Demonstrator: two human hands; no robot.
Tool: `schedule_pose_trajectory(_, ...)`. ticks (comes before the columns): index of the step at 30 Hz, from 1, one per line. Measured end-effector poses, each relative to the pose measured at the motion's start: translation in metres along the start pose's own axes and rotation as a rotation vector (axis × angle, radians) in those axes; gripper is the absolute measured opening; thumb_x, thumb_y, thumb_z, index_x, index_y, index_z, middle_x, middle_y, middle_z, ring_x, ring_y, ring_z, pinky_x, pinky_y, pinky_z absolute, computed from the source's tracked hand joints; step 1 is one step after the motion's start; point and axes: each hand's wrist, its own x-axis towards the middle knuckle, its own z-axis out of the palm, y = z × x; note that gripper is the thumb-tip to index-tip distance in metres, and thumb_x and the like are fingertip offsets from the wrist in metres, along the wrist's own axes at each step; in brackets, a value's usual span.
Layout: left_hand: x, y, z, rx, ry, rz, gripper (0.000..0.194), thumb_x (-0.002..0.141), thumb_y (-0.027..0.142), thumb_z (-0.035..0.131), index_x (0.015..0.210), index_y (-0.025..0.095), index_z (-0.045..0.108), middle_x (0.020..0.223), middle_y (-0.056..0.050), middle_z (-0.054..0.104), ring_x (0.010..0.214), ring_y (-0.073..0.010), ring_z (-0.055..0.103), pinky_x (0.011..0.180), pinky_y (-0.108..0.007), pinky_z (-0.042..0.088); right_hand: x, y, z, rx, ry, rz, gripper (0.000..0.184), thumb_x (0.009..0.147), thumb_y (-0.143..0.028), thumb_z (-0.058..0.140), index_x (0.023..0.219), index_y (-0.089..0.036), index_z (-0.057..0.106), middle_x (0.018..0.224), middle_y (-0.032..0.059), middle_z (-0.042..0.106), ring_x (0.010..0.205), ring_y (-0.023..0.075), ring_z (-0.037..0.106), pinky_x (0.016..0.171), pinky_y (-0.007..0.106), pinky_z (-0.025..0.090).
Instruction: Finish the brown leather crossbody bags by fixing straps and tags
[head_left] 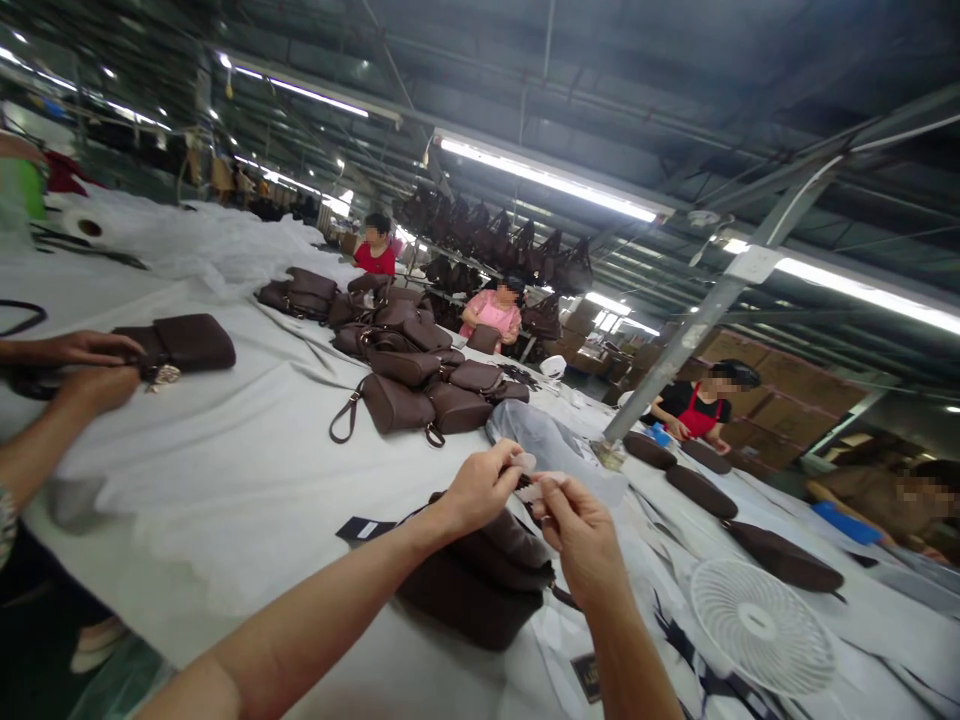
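Note:
A dark brown handbag [472,590] sits on the white-covered table in front of me, below both hands. My left hand [484,490] is closed in a pinch above the bag's top, with a small whitish piece [523,462] at its fingertips. Facing it, my right hand [581,530] pinches another pale bit, perhaps of the same material; I cannot tell whether the two are joined. Something dark with a toothed edge shows between the hands. A black tag [366,528] sticks out at the bag's left side.
Brown bags [401,400] are heaped beyond my hands. A white fan [761,625] stands at right, near a slanted metal post [675,350]. More brown bags [701,490] lie behind it. At left, a co-worker's hands [97,370] handle another bag; other people work farther back.

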Motion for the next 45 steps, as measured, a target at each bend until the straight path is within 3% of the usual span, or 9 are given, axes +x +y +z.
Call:
schedule_pose_trajectory(5,-0.007,0.003,0.003,0.089,-0.031,0.033,0.020,0.091,0.022,0.041,0.107,0.021,0.053,0.084,-0.001,0.065,0.074,-0.0156,0.062,0.069,-0.023,0.044,0.004,0.001,0.001,0.078,-0.042,0.203,0.053,0.055,-0.053,0.081,0.085,-0.017,0.056,0.048,-0.0065,0.052,0.036,0.0028,0.035,0.033,0.013,0.017)
schedule_pose_trajectory(10,-0.008,-0.001,0.004,0.201,-0.071,0.079,0.023,0.093,0.024,0.038,0.111,0.023,0.054,0.086,-0.002,0.065,0.076,-0.0161,0.062,0.070,-0.024,0.044,0.006,0.000,0.001,0.013,-0.045,0.159,0.059,0.058,-0.052,0.078,0.095,-0.021,0.046,0.045,-0.0089,0.054,0.030,0.0029,0.032,0.031,0.013,0.016)
schedule_pose_trajectory(15,-0.009,-0.003,0.004,0.216,-0.111,0.113,0.027,0.096,0.028,0.035,0.112,0.023,0.055,0.087,-0.002,0.065,0.079,-0.0160,0.061,0.074,-0.023,0.044,0.006,-0.001,0.001,0.013,-0.067,0.126,0.058,0.063,-0.050,0.076,0.103,-0.021,0.046,0.044,-0.0102,0.052,0.030,0.0026,0.030,0.032,0.012,0.016)
schedule_pose_trajectory(27,-0.002,0.010,-0.001,0.113,-0.155,0.142,0.024,0.094,0.026,0.038,0.108,0.021,0.057,0.089,-0.002,0.063,0.081,-0.0152,0.059,0.078,-0.023,0.043,0.019,-0.016,-0.012,0.092,-0.051,0.123,0.038,0.057,-0.033,0.081,0.083,-0.019,0.056,0.050,-0.0077,0.052,0.038,0.0031,0.039,0.033,0.012,0.017)
schedule_pose_trajectory(30,0.001,0.007,0.001,0.114,-0.129,0.167,0.023,0.094,0.026,0.039,0.107,0.021,0.057,0.090,-0.002,0.063,0.080,-0.0146,0.058,0.078,-0.023,0.042,0.023,-0.018,-0.011,0.066,-0.036,0.083,0.031,0.060,-0.030,0.078,0.081,-0.018,0.058,0.048,-0.0069,0.054,0.038,0.0039,0.043,0.033,0.012,0.023)
schedule_pose_trajectory(34,0.000,-0.001,0.000,0.125,-0.107,0.180,0.022,0.093,0.025,0.039,0.099,0.020,0.060,0.090,-0.003,0.064,0.080,-0.0145,0.058,0.076,-0.023,0.043,0.024,-0.023,-0.010,0.112,-0.101,0.227,0.020,0.067,-0.025,0.073,0.079,-0.015,0.062,0.064,0.0024,0.066,0.057,0.0123,0.064,0.051,0.020,0.052)
schedule_pose_trajectory(38,0.000,-0.007,-0.002,0.124,-0.117,0.232,0.023,0.093,0.025,0.039,0.096,0.020,0.061,0.093,-0.004,0.066,0.082,-0.0149,0.059,0.076,-0.023,0.043,0.029,-0.028,-0.012,0.047,-0.162,0.315,0.022,0.072,-0.031,0.071,0.085,-0.015,0.064,0.070,0.0048,0.068,0.061,0.0150,0.066,0.055,0.025,0.055)
schedule_pose_trajectory(41,0.000,-0.007,-0.003,0.169,-0.120,0.220,0.023,0.094,0.028,0.039,0.093,0.020,0.061,0.086,-0.003,0.065,0.077,-0.0146,0.058,0.073,-0.023,0.042,0.034,-0.031,-0.013,-0.265,-0.237,0.182,0.021,0.075,-0.034,0.068,0.087,-0.017,0.067,0.061,0.0001,0.063,0.049,0.0116,0.057,0.046,0.022,0.045)
schedule_pose_trajectory(45,0.002,-0.006,-0.006,0.176,-0.110,0.193,0.021,0.094,0.029,0.040,0.089,0.020,0.059,0.081,-0.001,0.062,0.073,-0.0132,0.054,0.070,-0.022,0.041,0.034,-0.035,-0.008,-0.936,-0.171,-0.346,0.012,0.082,-0.025,0.059,0.074,-0.019,0.065,0.070,0.0022,0.061,0.059,0.0129,0.052,0.053,0.024,0.035)
